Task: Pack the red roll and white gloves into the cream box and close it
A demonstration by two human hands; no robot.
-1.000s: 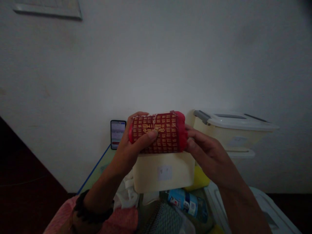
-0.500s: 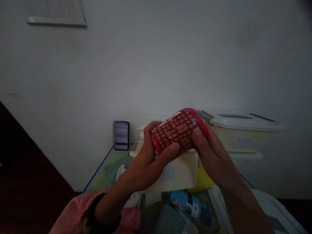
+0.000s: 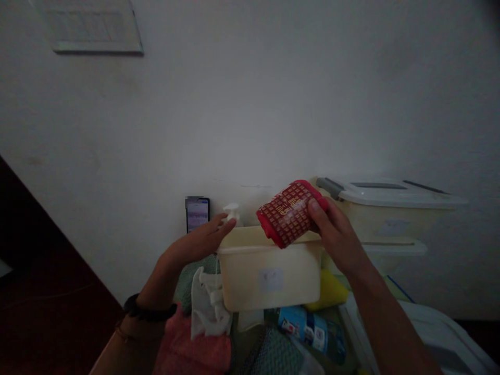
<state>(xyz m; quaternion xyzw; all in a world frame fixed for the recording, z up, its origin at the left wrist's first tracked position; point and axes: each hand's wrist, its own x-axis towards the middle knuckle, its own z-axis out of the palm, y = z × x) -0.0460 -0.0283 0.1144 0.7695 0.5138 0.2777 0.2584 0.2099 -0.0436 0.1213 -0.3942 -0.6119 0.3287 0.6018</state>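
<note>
My right hand (image 3: 336, 234) grips a red packet with a gold pattern (image 3: 287, 213), tilted, its lower end over the rim of an open cream plastic bin (image 3: 269, 271). My left hand (image 3: 205, 239) has let go of the packet; its fingers are stretched out, and the fingertips touch the bin's left rim beside a white pump-bottle top (image 3: 232, 211). A dark band sits on my left wrist.
A phone (image 3: 197, 213) with a lit screen leans on the white wall. A lidded cream bin (image 3: 390, 208) stands at the right. Below lie a white cloth (image 3: 209, 304), pink cloth (image 3: 187, 349), a blue-labelled bottle (image 3: 308, 328), a yellow item (image 3: 328, 291) and a white lid (image 3: 441, 333).
My left hand has released the red packet and moved left to the bin's rim. My right hand alone now holds the packet, tilted down toward the open bin.
</note>
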